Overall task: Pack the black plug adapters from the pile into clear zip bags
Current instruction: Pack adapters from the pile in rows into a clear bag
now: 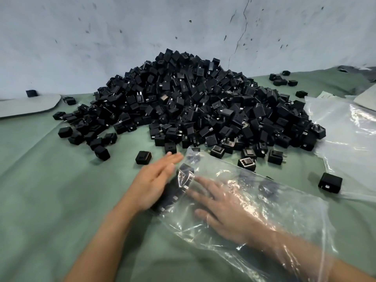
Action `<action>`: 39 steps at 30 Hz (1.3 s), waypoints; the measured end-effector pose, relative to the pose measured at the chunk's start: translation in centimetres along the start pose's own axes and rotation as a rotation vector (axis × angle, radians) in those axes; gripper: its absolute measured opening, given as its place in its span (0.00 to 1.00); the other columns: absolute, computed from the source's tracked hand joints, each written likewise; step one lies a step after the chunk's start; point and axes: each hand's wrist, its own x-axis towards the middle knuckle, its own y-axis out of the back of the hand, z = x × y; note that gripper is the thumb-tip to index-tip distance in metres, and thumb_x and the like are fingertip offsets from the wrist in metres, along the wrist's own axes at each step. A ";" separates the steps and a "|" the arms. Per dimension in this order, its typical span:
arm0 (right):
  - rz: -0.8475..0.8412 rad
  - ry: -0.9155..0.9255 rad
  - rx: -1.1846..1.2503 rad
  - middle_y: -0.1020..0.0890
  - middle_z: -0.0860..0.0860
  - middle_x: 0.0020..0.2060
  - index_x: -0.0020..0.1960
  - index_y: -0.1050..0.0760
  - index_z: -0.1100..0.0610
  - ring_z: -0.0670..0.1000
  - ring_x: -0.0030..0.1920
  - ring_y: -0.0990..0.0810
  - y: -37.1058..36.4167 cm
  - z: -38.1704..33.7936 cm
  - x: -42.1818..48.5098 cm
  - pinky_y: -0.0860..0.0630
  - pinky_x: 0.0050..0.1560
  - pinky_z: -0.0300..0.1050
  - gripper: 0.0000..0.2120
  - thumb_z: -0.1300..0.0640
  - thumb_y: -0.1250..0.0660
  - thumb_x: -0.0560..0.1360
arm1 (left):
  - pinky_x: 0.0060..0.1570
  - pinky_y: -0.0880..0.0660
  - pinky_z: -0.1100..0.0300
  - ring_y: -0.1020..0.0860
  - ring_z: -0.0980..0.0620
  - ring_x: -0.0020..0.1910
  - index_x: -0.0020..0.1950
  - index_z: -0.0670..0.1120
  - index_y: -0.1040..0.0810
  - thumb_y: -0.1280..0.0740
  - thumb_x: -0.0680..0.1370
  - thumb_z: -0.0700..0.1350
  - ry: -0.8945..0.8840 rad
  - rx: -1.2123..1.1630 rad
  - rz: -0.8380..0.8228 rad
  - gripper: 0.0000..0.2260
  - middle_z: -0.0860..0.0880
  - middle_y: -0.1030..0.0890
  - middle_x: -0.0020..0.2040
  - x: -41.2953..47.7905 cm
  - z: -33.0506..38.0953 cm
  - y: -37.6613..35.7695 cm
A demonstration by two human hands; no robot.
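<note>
A big pile of black plug adapters lies on the green cloth against the wall. A clear zip bag lies in front of it, near me. My right hand is inside the bag up to the forearm, fingers spread flat. My left hand is outside at the bag's left end, fingers straight, pressing against several adapters inside that end. Its image is blurred.
Loose adapters are scattered around the pile's foot, one just beyond my left fingertips and one at the right. More clear bags lie at the right. A grey flat sheet sits far left.
</note>
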 end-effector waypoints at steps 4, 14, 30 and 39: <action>-0.039 -0.008 -0.115 0.60 0.39 0.74 0.76 0.48 0.43 0.42 0.72 0.58 0.8 -0.3 0.3 0.64 0.66 0.39 0.23 0.47 0.50 0.82 | 0.74 0.48 0.65 0.42 0.63 0.74 0.73 0.55 0.35 0.43 0.83 0.46 -0.046 0.186 -0.175 0.18 0.64 0.37 0.71 0.2 -0.7 -1.0; -0.109 -0.048 -0.209 0.59 0.44 0.76 0.77 0.52 0.41 0.50 0.74 0.51 1.3 -0.6 0.9 0.51 0.75 0.60 0.27 0.37 0.55 0.79 | 0.76 0.56 0.53 0.59 0.64 0.75 0.72 0.65 0.60 0.62 0.71 0.68 0.027 0.436 -0.342 0.29 0.68 0.57 0.74 0.1 -0.5 -1.3; -0.091 0.048 -0.290 0.65 0.46 0.74 0.72 0.60 0.33 0.52 0.73 0.71 0.1 -0.6 1.7 0.74 0.67 0.61 0.30 0.31 0.72 0.70 | 0.76 0.58 0.54 0.61 0.66 0.74 0.71 0.66 0.62 0.67 0.69 0.71 0.071 0.387 -0.316 0.30 0.71 0.60 0.72 0.0 -0.5 -1.4; 0.003 -0.051 0.000 0.61 0.40 0.75 0.77 0.47 0.47 0.55 0.77 0.55 0.7 2.0 2.1 0.51 0.75 0.59 0.27 0.43 0.52 0.80 | 0.76 0.59 0.52 0.64 0.64 0.74 0.71 0.65 0.65 0.69 0.69 0.71 0.053 0.455 -0.321 0.30 0.70 0.64 0.71 0.0 -0.5 -1.6</action>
